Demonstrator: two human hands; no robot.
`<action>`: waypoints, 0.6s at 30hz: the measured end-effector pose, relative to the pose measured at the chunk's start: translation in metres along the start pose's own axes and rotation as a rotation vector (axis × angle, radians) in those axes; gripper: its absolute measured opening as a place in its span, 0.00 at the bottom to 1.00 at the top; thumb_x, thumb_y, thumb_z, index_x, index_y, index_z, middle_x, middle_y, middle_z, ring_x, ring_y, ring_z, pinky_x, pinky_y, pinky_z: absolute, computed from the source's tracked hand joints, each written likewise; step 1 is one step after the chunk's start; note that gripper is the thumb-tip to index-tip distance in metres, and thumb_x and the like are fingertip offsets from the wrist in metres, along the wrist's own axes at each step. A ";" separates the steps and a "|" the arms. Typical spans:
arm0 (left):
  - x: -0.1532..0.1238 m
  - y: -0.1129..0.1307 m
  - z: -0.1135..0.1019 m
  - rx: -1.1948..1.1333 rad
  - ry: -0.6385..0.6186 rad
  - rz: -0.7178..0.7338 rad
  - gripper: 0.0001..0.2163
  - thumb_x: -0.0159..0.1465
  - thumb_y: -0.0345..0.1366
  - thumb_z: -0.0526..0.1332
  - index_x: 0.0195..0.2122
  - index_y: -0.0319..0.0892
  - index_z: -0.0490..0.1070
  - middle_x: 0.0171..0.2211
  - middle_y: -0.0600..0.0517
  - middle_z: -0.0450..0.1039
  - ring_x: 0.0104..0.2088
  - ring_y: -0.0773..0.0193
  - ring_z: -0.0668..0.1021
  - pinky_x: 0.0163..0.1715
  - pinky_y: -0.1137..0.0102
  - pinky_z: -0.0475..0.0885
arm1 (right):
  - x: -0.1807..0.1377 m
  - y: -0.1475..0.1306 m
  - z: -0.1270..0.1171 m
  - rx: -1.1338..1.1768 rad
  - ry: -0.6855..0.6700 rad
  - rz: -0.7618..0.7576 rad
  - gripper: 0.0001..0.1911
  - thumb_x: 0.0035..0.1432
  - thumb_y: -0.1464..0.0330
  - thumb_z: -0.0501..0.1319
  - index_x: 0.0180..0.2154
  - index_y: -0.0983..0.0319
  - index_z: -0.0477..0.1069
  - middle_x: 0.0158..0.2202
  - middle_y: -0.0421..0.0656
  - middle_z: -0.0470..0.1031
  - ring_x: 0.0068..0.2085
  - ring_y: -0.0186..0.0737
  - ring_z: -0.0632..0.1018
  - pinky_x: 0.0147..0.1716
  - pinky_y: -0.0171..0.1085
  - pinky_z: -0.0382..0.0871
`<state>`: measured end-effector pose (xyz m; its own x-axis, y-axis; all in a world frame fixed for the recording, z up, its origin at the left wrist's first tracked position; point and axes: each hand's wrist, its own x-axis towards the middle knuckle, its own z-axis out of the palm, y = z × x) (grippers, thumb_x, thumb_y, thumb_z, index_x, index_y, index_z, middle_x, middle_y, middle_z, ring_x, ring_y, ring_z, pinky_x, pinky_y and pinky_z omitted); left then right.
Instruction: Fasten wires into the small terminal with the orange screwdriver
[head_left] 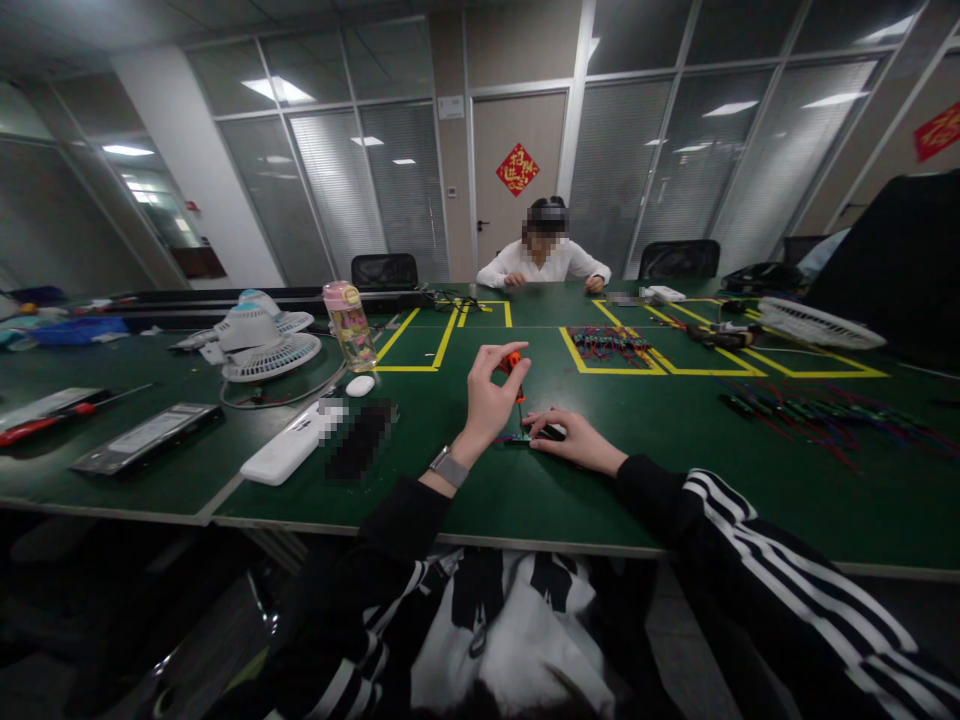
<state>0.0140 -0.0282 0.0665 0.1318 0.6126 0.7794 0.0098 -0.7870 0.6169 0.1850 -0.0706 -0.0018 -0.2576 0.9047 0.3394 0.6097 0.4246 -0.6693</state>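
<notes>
Fingers of your left hand (486, 400) are curled round the orange handle of the screwdriver (520, 397), thumb and index bowed into a ring, closed on it as far as this view shows. And there it stands, just in front of you over the green surface (465, 510), shaft dropping to the small board (516, 439)! Your right hand (576, 442) is down low, fingertips at the board's right end; whether they pinch it or merely steady it, you can't tell from here.

Handling, then: that driver looks light and stiff, the handle probably smooth enough to slip a little, so the orange grip is your hold, the thin shaft only a guide. The board looks lighter and more fragile; take it by its edges, clear of the fine wires on its left.

Now the line of it: the screwdriver's long axis runs nearly upright, tip down, handle tilted slightly to your left, while the board lies low, its length seemingly side to side.
</notes>
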 end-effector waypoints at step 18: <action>0.000 0.002 -0.001 0.024 -0.018 0.010 0.12 0.66 0.38 0.58 0.48 0.45 0.74 0.41 0.49 0.71 0.41 0.66 0.75 0.43 0.71 0.70 | 0.001 0.001 0.000 0.004 -0.008 0.007 0.09 0.51 0.61 0.65 0.32 0.59 0.74 0.48 0.47 0.79 0.54 0.52 0.76 0.64 0.61 0.45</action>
<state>0.0134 -0.0301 0.0679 0.1498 0.6033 0.7833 0.0319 -0.7948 0.6060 0.1853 -0.0694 -0.0027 -0.2592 0.9079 0.3293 0.6084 0.4183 -0.6744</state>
